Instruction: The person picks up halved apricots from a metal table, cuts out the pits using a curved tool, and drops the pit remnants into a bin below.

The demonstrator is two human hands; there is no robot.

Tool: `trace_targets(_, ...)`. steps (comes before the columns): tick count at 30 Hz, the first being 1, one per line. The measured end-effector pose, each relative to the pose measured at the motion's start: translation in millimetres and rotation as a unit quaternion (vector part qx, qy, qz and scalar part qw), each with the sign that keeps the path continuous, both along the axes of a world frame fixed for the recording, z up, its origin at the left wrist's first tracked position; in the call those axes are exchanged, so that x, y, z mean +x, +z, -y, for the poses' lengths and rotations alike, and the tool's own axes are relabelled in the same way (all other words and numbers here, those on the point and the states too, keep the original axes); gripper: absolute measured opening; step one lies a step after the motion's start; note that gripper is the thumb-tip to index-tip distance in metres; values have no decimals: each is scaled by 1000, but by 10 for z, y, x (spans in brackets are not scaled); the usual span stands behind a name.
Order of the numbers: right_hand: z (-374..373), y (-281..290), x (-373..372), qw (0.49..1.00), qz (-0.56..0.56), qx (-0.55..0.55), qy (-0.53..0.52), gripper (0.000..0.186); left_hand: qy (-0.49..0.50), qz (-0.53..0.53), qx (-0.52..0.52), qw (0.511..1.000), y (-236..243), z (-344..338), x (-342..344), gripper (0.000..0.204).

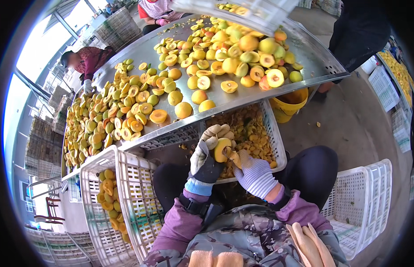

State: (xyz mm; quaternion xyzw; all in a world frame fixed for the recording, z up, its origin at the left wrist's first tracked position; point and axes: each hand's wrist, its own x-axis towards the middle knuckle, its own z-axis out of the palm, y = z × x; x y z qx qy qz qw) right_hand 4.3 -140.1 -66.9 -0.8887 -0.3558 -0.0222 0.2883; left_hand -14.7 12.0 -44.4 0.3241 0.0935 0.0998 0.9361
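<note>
My left grip (204, 156) grasping a cut fruit (221, 150), my right grip (255, 174) at its cut face, whether clenched I cannot tell, the fruit above a crate (273, 130), near the desk (311, 66).

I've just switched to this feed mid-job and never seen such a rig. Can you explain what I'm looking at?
There is no machine here: a seated person works with two gloved hands. The single picture comes from a wide fisheye camera on their head, looking down, so straight edges bend near the rim. Left in the picture is the person's left.

The left hand holds a yellow stone fruit, perhaps a peach. The right hand, in a striped glove, is up against it; whether it grips a tool is hard to tell.

Ahead, a metal table carries many similar fruits, lots of them halved. Below its near edge are a white plastic crate of fruit pieces and a yellow bucket. Another worker's gloved hand is at the table's left side.
</note>
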Motion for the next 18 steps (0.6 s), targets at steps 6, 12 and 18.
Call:
trace_targets(6,45,-17,-10,998,-48,-29,-5,32,-154,-22,105,982,-97,-135,-45,49)
trace_targets(12,53,-53,-62,1000,-25,-5,-3,31,-115,7,-1,993,-66,-57,-85,45)
trace_targets(18,31,55,-92,999,-29,16,-6,34,-104,57,-73,990,-128,-36,-70,47)
